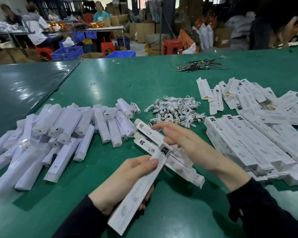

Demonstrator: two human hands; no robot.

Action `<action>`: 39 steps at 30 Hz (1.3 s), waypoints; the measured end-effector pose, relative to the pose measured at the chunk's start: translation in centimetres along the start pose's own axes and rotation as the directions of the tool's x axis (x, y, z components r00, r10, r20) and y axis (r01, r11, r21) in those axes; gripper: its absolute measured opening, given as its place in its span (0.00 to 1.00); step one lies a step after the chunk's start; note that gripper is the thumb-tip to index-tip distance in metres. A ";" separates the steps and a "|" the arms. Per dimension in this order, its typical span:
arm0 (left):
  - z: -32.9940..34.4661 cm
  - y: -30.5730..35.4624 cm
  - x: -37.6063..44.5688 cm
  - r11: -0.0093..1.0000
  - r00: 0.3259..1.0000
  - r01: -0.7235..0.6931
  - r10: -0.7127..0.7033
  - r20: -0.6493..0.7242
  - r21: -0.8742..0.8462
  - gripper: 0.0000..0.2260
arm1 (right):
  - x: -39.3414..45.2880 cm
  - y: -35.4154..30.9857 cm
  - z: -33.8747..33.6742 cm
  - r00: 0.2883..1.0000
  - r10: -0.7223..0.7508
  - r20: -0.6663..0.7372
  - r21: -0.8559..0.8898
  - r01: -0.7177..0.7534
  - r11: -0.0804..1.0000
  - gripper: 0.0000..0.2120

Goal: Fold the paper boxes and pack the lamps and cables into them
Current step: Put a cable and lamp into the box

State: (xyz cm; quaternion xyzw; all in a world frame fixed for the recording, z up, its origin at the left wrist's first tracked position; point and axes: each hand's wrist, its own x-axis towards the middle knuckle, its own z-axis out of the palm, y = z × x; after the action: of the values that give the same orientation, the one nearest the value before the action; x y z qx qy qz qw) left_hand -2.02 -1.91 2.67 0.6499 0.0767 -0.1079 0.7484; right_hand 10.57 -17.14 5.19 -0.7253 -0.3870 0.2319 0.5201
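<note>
Left hand (126,182) grips a box (141,188) — right hand (187,145) spread (fingers straight) above it.

Two hands show: the left hand (127,179) grips one box (141,188), and two more boxes (162,145) lie under the right hand (187,143). The lamps (58,134), cables (175,110), flat boxes (244,98) and filled boxes (248,140) lie in one heap each, too many and too overlapped to count. One bundle of dark wires (199,65) lies further back, and three people sit at the far table (103,28).

Left hand (126,177) holds box (141,188); right hand (187,143) open.
</note>
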 end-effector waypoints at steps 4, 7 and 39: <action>-0.2 -0.1 0.2 1.000 0.998 -0.026 0.026 -0.053 0.010 0.22 | 0.9 1.4 -1.3 0.934 0.064 -0.351 0.309 0.051 0.950 0.13; -0.5 -0.3 0.5 0.999 0.991 -0.044 0.041 -0.126 -0.020 0.22 | 1.7 3.4 -1.7 0.866 -0.008 -0.500 -0.170 -0.089 0.981 0.13; -0.9 0.2 0.7 0.893 0.797 -0.423 0.288 -0.531 -0.150 0.23 | 0.6 -0.6 3.7 0.951 0.296 0.091 0.767 -0.256 0.588 0.18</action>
State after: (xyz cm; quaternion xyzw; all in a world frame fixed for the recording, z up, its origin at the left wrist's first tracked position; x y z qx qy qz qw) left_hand -1.25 -1.06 2.51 0.5535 0.1547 0.2171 0.7890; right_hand 8.01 -14.44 4.49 -0.4895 -0.1215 0.4355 0.7456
